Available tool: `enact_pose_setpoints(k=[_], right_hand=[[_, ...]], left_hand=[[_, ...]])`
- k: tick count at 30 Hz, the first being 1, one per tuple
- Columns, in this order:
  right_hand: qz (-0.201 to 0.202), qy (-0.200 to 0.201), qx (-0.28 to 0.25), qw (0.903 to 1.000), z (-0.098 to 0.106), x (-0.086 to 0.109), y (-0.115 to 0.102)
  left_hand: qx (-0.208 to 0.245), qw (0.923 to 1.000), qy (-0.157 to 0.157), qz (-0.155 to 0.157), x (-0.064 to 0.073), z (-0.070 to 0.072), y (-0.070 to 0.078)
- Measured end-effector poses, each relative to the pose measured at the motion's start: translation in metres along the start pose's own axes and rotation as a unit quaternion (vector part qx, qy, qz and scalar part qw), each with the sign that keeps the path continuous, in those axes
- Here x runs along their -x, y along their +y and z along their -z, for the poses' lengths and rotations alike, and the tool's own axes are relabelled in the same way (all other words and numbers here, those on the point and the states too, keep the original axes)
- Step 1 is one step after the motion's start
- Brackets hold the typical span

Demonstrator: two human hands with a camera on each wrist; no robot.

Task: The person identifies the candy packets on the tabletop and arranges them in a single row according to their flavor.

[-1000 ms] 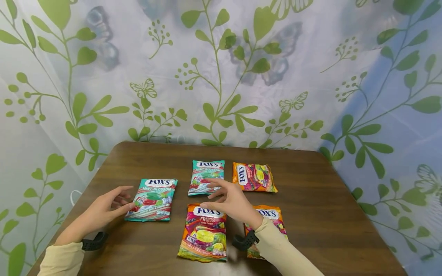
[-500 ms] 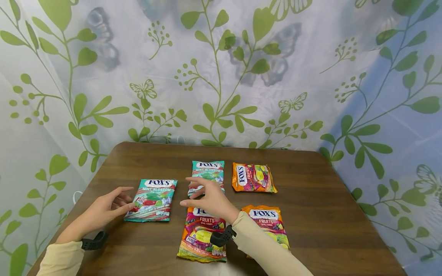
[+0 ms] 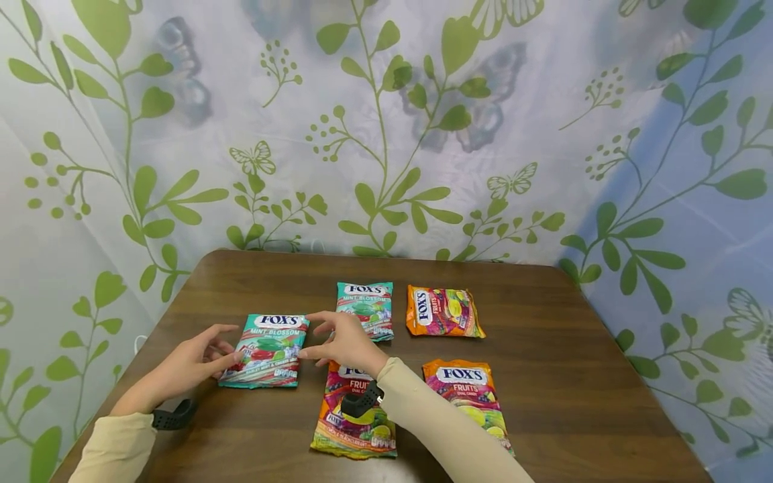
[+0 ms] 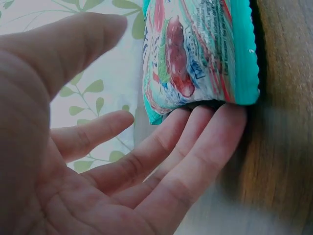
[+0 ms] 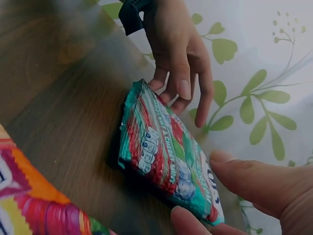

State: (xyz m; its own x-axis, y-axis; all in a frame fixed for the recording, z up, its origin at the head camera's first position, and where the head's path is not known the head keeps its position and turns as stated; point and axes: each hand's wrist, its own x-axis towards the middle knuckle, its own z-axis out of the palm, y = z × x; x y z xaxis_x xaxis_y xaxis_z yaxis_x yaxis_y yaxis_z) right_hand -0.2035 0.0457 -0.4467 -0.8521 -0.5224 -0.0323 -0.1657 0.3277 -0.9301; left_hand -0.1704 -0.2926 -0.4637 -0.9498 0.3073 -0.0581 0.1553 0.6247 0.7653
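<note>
A teal Fox's Mint Blossom candy bag lies on the left of the table between both hands. At its left edge is my left hand, fingers loosely bent. In the left wrist view, several fingertips reach to the edge of the bag, partly under it, while the thumb stays off it. My right hand is at the bag's right side, thumb and fingers spread. In the right wrist view, its thumb and fingers sit close around the bag's near end; whether they touch it, I cannot tell.
Behind the right hand lies another teal mint bag, with an orange Fox's Fruits bag to its right. Two more fruit bags lie in front, one partly under the right wrist, one beside the right sleeve. A patterned curtain backs the table.
My right hand has moved left, from above the front fruit bag to the right side of the left mint bag. The left hand has shifted slightly right, closer to that bag.
</note>
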Motion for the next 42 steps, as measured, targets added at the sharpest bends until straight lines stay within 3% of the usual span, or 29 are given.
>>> enact_pose_setpoints(k=[6,18,28,36,42], right_hand=[[-0.02,-0.003,-0.016,0.9997,-0.012,-0.008,-0.002],[-0.045,0.01,-0.078,0.9959,-0.029,-0.016,0.002],[-0.063,0.037,-0.065,0.9952,-0.038,-0.016,0.001],[-0.048,0.053,-0.033,0.9969,-0.042,-0.015,-0.001],[-0.047,0.066,-0.023,0.9964,-0.047,-0.014,0.002]], left_hand=[[0.006,0.9998,0.001,0.019,-0.003,-0.002,0.003],[-0.03,0.9996,0.001,0.004,-0.011,-0.007,0.002],[-0.058,0.9979,0.004,-0.027,-0.013,-0.009,0.002],[-0.049,0.9985,0.016,-0.018,-0.014,-0.009,0.003],[-0.022,0.9998,0.001,-0.002,-0.012,-0.008,0.003]])
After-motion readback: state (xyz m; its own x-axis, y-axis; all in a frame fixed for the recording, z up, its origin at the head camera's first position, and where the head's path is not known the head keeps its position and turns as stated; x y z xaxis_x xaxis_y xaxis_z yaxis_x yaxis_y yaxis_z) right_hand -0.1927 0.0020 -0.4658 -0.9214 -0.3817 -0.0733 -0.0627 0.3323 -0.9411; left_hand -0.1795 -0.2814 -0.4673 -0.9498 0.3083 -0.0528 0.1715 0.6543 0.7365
